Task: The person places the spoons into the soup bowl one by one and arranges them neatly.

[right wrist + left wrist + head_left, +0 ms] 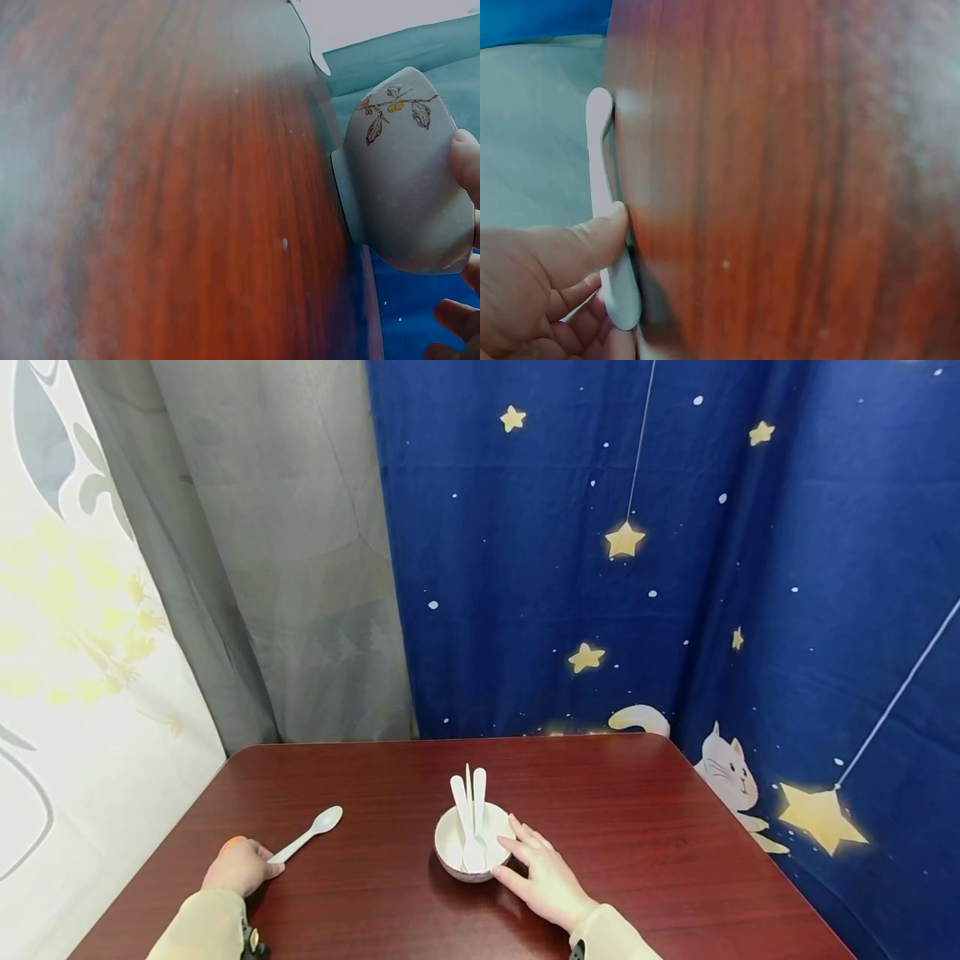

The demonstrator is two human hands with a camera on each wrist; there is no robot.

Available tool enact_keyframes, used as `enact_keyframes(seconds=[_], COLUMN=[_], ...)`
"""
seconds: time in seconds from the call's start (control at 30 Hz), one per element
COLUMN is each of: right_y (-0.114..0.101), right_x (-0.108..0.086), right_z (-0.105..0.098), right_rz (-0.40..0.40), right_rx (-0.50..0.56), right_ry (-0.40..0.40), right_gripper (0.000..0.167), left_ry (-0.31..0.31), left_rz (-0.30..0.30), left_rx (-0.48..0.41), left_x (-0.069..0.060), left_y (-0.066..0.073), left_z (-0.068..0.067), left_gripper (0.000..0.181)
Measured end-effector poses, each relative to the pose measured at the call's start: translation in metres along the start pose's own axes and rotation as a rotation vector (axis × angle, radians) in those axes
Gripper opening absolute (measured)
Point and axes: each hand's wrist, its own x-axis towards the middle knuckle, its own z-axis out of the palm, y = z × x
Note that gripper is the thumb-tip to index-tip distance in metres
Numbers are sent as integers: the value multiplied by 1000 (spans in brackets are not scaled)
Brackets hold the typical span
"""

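On the left of the head view, my left hand [240, 868] pinches a white plastic spoon [303, 837] near its handle end. The spoon's bowl points away to the right. In the left wrist view the thumb [592, 236] lies across the white handle, close to the tabletop. My right hand [551, 885] touches the right side of a small bowl [468, 877] with its fingers spread. Three white utensils [480, 793] stand in the bowl, their handles leaning up past the far rim. The right wrist view shows a leaf pattern on the bowl's outside.
The dark red wooden table [375, 910] has rounded far corners. A bit of something orange [234, 841] shows behind my left hand, mostly hidden. Behind the table hang a grey curtain [300, 568] and a blue star-patterned curtain [525, 568].
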Motion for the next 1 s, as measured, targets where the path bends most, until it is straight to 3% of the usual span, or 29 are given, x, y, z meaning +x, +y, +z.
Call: enact_keyframes(seconds=[0.3, 0.47, 0.77, 1.0], right_y=[-1, -3, -3, -1], right_x=[0, 0, 0, 1], right_z=[-1, -2, -1, 1], right_rz=[6, 8, 9, -1], right_rx=[2, 7, 7, -4], right_ry=[0, -3, -4, -3], right_gripper=[54, 54, 54, 54], left_ry=[-20, -13, 70, 158], left_rz=[26, 39, 22, -8], left_rx=[57, 33, -193, -331], left_x=[-1, -3, 0, -1], left_y=[-3, -3, -7, -9], left_z=[2, 2, 5, 9], left_gripper=[31, 29, 20, 31])
